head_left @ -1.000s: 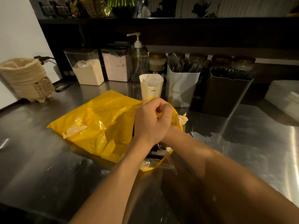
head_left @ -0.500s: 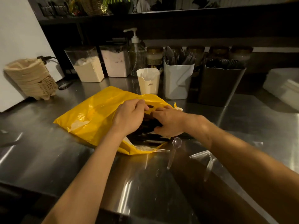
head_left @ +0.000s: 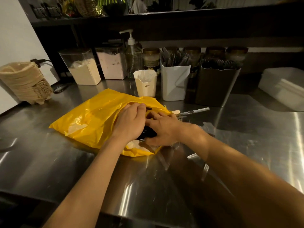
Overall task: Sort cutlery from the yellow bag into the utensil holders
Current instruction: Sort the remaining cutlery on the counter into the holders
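— Our left hand [head_left: 130,122] has its fingers curled over the upper edge of the yellow bag [head_left: 97,119], pinching the plastic at the mouth.

— And our right hand [head_left: 162,129]?

— It comes in at the mouth from the right, fingers spread and thumb low, over the dark cutlery [head_left: 148,132] inside. We cannot tell whether it grips anything, because the fingertips are lost in shadow.

— Where does the bag lie?

— Flat on the steel counter [head_left: 57,162], about the middle, with its mouth turned to the right. Something white shows at its near lip.

— And the holders?

— Three stand in a row just beyond the bag. We see a small cream cup [head_left: 145,84] on the left, a white holder [head_left: 174,84] in the middle with utensils standing in it, and a dark holder [head_left: 215,88] on the right, also filled.

— Is anything loose?

— A long wrapped piece [head_left: 194,111] lies on the counter just right of the bag's mouth, in front of the white holder. A clear fork [head_left: 204,170] lies nearer to us, beside our right forearm, but it is blurred.

— What is further back?

— A pump bottle [head_left: 132,51] stands behind the cream cup, with two clear bins [head_left: 82,66] of powder to its left. A woven basket [head_left: 24,83] sits at the far left.
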The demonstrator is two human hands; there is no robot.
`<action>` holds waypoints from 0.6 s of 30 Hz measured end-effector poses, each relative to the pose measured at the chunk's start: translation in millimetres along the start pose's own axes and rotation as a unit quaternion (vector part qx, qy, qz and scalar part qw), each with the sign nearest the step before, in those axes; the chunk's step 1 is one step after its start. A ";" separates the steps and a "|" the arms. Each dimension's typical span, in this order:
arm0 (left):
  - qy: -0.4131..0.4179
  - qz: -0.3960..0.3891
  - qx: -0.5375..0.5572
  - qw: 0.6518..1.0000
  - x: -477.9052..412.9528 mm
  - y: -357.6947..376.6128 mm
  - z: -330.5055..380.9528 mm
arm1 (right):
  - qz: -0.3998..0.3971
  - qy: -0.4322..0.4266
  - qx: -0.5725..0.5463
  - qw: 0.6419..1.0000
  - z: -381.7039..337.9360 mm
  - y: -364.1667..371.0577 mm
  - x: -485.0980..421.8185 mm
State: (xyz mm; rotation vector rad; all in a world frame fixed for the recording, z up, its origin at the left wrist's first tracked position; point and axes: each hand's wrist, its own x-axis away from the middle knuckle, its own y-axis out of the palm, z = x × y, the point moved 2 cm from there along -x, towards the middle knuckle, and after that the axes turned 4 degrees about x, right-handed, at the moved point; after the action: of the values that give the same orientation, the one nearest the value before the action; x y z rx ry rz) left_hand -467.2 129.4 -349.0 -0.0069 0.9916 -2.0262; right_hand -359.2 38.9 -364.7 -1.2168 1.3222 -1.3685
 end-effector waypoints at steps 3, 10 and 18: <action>0.014 -0.007 -0.023 1.000 1.9 2.0 -0.3 | 0.063 0.007 0.009 0.998 9.2 8.7 15.7; 0.049 -0.012 -0.037 0.998 6.6 8.4 -5.8 | 0.074 0.024 -0.025 0.997 36.6 4.7 41.1; 0.067 -0.130 -0.078 0.986 12.5 42.6 -1.7 | -0.048 0.071 -0.086 0.993 76.8 -17.2 52.1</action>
State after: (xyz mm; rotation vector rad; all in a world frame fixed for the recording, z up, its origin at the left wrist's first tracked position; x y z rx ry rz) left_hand -446.2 108.2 -382.0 -0.0882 1.2880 -2.2008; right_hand -291.1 -23.6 -345.9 -1.3331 1.5247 -1.4543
